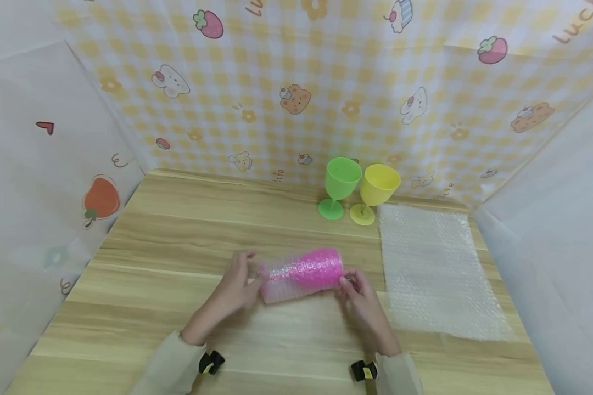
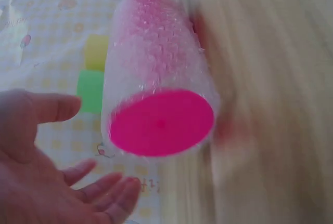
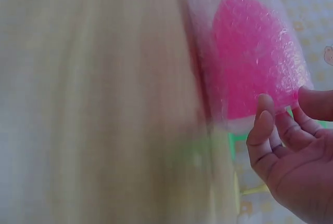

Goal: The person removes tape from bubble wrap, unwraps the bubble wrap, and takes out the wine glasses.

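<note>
A pink plastic goblet lies wrapped in clear bubble wrap, held sideways over the middle of the table. Its round pink base faces left and its bowl faces right. My right hand pinches the rim end between thumb and fingers. Beside the base end is my left hand, with fingers spread and a gap to the wrap in the left wrist view. Behind stand a green goblet and a yellow goblet, both upright and unwrapped.
A flat sheet of bubble wrap lies on the right of the wooden table. Yellow checked cloth hangs behind the table's back edge, and white cloth closes off the left side.
</note>
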### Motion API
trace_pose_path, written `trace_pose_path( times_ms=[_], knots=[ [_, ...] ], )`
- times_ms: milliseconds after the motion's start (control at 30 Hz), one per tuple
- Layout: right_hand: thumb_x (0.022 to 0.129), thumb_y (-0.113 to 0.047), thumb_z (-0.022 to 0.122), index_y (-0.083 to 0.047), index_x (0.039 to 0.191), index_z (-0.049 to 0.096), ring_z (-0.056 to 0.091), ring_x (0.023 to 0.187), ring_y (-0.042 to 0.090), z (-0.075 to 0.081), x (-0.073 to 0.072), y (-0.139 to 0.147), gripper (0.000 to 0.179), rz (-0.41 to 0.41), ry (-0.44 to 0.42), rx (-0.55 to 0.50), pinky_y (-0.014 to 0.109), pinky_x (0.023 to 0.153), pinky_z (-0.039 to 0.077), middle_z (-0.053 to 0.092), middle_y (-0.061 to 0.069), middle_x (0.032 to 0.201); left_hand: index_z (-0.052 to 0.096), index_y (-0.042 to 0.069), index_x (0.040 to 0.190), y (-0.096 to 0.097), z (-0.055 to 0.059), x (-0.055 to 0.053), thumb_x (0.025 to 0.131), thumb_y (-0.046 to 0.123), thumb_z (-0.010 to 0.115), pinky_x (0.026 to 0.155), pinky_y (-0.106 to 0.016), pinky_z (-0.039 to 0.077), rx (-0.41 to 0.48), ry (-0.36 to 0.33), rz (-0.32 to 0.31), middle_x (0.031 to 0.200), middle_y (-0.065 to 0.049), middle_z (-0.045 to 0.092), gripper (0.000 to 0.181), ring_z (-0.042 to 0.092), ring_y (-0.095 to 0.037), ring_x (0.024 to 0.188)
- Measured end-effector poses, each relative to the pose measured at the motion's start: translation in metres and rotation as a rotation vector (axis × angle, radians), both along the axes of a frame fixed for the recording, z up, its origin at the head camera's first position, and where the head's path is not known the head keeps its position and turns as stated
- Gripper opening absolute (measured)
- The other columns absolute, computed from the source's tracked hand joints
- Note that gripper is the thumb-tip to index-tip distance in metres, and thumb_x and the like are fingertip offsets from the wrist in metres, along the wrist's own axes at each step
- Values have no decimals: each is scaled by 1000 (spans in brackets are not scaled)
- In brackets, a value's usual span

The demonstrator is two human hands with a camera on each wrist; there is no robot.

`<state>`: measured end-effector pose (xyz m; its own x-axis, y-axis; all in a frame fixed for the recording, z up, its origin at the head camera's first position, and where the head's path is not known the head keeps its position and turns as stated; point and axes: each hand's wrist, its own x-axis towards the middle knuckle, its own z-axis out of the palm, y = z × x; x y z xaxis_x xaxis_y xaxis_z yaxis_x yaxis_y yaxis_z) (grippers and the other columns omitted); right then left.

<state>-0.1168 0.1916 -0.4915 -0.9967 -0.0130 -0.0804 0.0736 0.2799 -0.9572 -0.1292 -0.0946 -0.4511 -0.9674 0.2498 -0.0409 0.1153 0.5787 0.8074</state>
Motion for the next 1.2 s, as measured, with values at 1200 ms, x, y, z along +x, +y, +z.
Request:
trace_pose_path(
  times_ms=[1200],
  knots=[
    [90,-9,57,-2,104,66,58,80,18,42,-54,-57,18,240,215,208,22,69,49,65,13,96,52,9,120,36,-37,-37,95,29,50,73,-32,51,315,-258,-42,106,-13,55,32,55,-23,91]
  ],
)
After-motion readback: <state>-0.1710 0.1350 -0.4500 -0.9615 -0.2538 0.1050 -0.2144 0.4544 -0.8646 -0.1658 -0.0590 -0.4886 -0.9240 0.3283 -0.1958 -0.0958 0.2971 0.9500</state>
